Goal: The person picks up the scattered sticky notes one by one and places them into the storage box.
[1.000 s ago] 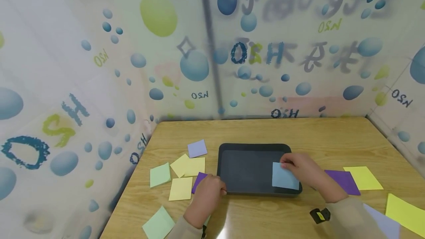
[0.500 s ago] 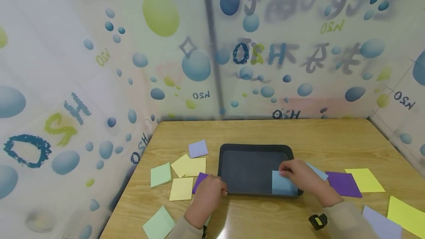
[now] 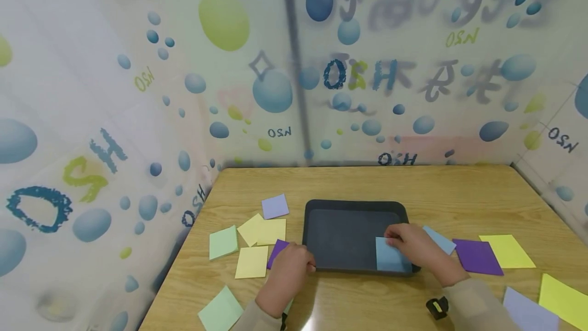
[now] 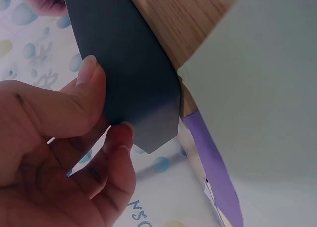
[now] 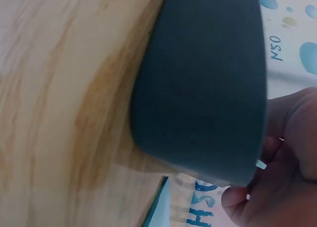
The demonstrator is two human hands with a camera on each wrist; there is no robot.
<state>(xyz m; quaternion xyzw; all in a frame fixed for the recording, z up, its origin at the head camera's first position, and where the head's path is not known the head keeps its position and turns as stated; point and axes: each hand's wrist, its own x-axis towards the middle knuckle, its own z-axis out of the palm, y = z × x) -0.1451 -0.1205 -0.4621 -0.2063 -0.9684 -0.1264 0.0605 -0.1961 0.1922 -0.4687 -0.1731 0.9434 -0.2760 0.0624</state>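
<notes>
"Seeing smooth, dark walls on that round-cornered tray [image 3: 346, 239], on a streaky wood-grain counter [image 3: 367, 300]?"

"Yes, and crisp-edged square paper notes [image 3: 251, 262] to both sides."

"Holding it how?"

"Clamping the left hand [image 3: 289, 276] on its near left corner; pinching a blue paper note [image 3: 391, 257] in the right hand [image 3: 411, 242]."

"Looking like what?"

"Plain, straight-edged, over the tray's near right part."
</notes>
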